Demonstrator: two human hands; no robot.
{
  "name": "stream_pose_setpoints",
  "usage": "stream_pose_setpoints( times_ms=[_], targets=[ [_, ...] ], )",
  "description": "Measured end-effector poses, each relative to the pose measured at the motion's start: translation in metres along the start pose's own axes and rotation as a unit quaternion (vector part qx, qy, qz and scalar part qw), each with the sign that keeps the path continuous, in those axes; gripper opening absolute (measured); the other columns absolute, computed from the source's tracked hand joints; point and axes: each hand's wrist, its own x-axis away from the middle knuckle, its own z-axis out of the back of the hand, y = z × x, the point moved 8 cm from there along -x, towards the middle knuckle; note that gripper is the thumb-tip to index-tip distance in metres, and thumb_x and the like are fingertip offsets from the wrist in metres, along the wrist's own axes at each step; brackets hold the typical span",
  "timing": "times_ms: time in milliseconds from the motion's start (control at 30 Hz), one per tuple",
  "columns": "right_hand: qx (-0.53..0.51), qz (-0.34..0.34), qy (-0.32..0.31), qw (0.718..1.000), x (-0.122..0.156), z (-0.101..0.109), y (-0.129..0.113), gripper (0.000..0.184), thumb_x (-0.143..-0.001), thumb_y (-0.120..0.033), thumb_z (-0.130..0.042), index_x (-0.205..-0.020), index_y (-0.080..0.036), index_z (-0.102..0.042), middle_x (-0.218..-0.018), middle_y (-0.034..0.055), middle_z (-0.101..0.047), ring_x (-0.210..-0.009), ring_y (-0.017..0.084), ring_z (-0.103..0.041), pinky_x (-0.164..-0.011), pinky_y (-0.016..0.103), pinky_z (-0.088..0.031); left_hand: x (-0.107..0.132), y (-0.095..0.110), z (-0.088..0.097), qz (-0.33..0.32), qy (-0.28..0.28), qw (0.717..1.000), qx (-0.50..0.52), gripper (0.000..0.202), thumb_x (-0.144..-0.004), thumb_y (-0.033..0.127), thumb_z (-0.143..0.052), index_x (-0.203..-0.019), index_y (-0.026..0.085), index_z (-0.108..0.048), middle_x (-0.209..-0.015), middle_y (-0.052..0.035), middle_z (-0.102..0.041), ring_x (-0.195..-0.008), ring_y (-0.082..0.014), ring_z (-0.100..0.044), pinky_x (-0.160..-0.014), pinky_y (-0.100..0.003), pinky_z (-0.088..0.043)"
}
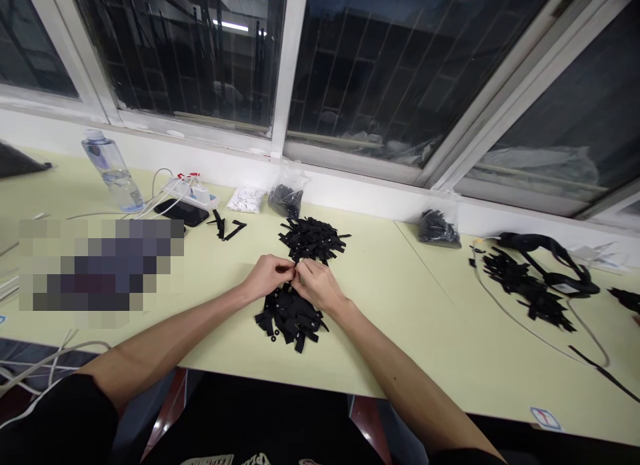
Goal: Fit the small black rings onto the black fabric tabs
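My left hand [267,275] and my right hand [316,283] meet fingertip to fingertip over the pale yellow table [400,318]. Both are pinched on a small black piece between them, too small to name. Directly beneath the hands lies a near pile of black strips [290,318] with a small black ring beside it. Just beyond the hands sits a larger far pile of black strips [313,239].
A water bottle [113,171], a phone [181,212] and a power strip with cables [193,190] sit at the back left. Bags of small parts [286,197] [439,228] stand by the window sill. More black strips and straps [535,288] lie at the right.
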Motion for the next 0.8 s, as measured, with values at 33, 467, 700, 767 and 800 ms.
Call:
stream_pose_setpoints(
  times_ms=[33,467,700,767,800],
  targets=[
    [-0.003,0.001,0.001,1.000,0.0002,0.0000,0.0003,0.015,-0.085,-0.009,-0.044,-0.077,-0.021,-0.044,-0.072,0.0025,-0.050,-0.067,0.017,-0.046,-0.063,0.030,-0.037,0.0002,0.0003,-0.0002,0.000,-0.001,1.000,0.003,0.025,-0.080,0.027,-0.049,-0.058,0.014,-0.049,-0.059,0.0037,-0.035,-0.058,-0.0095,-0.032,-0.055,-0.020,-0.029],
    [-0.003,0.016,0.005,1.000,0.0008,-0.0018,0.0001,0.013,-0.081,-0.009,-0.046,-0.077,-0.021,-0.041,-0.073,0.0020,-0.049,-0.066,0.016,-0.044,-0.061,0.029,-0.037,0.0009,0.0033,-0.0026,0.011,-0.015,1.000,0.022,0.022,-0.078,0.026,-0.049,-0.060,0.014,-0.049,-0.060,0.0034,-0.034,-0.059,-0.0096,-0.032,-0.053,-0.020,-0.026],
    [0.007,0.021,0.007,1.000,-0.0006,-0.0062,0.0011,0.012,-0.080,-0.011,-0.046,-0.078,-0.021,-0.040,-0.074,0.0019,-0.050,-0.066,0.016,-0.044,-0.060,0.029,-0.035,-0.0015,-0.0008,-0.0027,0.013,-0.010,0.999,0.027,0.020,-0.076,0.025,-0.049,-0.059,0.015,-0.047,-0.059,0.0038,-0.035,-0.058,-0.0093,-0.033,-0.055,-0.020,-0.027],
    [0.010,0.021,0.005,1.000,-0.0013,-0.0068,0.0013,0.012,-0.080,-0.011,-0.046,-0.078,-0.021,-0.040,-0.074,0.0020,-0.050,-0.066,0.016,-0.044,-0.060,0.029,-0.034,-0.0023,-0.0027,-0.0023,0.015,-0.004,0.999,0.028,0.019,-0.075,0.024,-0.048,-0.058,0.015,-0.047,-0.059,0.0037,-0.035,-0.058,-0.0094,-0.033,-0.054,-0.020,-0.027],
    [0.011,0.021,0.004,1.000,-0.0017,-0.0069,0.0014,0.011,-0.081,-0.011,-0.046,-0.078,-0.021,-0.040,-0.074,0.0020,-0.050,-0.066,0.016,-0.044,-0.060,0.029,-0.034,-0.0026,-0.0035,-0.0021,0.016,-0.002,0.999,0.028,0.019,-0.075,0.024,-0.048,-0.058,0.015,-0.048,-0.059,0.0036,-0.035,-0.057,-0.0094,-0.034,-0.055,-0.020,-0.028]
  ],
)
